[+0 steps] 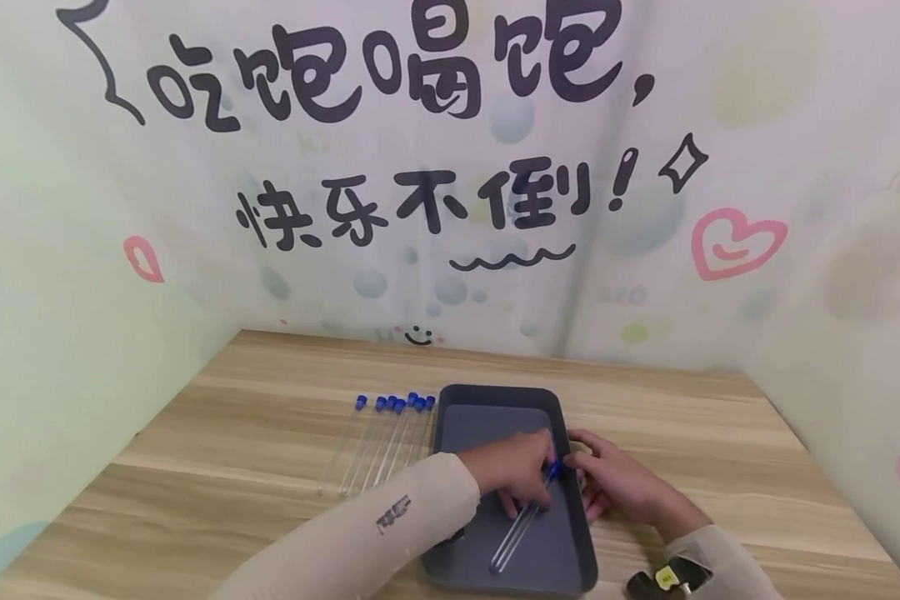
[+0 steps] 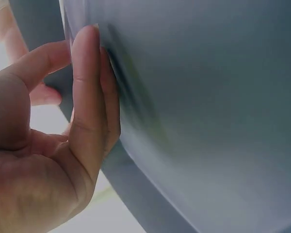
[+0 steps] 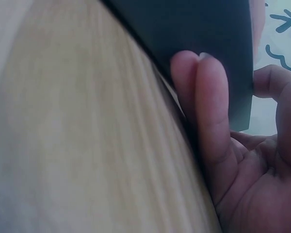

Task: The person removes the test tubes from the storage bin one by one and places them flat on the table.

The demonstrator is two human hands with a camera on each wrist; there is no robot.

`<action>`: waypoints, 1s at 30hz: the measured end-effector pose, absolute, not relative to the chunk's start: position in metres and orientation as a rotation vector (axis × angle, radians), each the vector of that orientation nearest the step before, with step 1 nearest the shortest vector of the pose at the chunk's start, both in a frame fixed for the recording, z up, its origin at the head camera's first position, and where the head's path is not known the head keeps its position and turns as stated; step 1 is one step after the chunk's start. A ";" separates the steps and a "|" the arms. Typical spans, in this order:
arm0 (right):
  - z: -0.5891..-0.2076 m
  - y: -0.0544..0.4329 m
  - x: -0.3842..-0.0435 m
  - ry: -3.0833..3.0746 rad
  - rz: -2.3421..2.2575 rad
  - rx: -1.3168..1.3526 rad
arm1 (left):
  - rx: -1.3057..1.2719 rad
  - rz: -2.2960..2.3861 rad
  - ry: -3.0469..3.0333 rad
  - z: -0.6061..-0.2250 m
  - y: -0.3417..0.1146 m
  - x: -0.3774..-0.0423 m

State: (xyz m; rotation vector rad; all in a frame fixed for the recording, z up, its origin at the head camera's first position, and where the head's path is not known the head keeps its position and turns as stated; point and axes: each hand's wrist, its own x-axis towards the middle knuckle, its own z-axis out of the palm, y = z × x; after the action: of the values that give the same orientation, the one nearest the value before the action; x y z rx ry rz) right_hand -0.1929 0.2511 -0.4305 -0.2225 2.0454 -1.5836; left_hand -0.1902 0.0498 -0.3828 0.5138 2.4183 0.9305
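A dark grey tray [image 1: 457,398] stands on the wooden table. Inside it, clear test tubes [image 1: 516,533] with blue caps lie at a slant, the capped end toward the right wall. My left hand [image 1: 521,467] reaches down into the tray and pinches a tube near its cap; the fingers partly cover it. In the left wrist view, thumb and fingers [image 2: 85,87] meet beside a clear edge close to the tray floor. My right hand [image 1: 622,483] holds the tray's right side, thumb at the rim. Two fingertips [image 3: 211,77] press the outer wall in the right wrist view.
Several more blue-capped test tubes [image 1: 378,450] lie side by side on the table [image 1: 217,467], left of the tray. A wrist camera [image 1: 667,577] sits on my right sleeve. Behind the table hangs a printed white backdrop [image 1: 390,292].
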 end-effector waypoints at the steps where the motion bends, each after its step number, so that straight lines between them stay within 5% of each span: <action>1: -0.431 0.251 -0.193 2.045 -1.585 -0.222 | 0.519 0.931 2.423 -0.381 0.049 -0.191; 30: -0.429 0.250 -0.193 2.084 -1.587 -0.204 | 0.510 1.170 2.539 -0.318 -0.069 -0.219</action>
State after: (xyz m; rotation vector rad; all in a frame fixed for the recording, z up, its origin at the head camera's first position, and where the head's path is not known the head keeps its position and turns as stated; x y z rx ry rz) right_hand -0.1930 0.2503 -0.4291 -0.2043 2.0836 -1.5865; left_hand -0.2187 -0.0689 -0.3185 0.5098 2.5389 1.1700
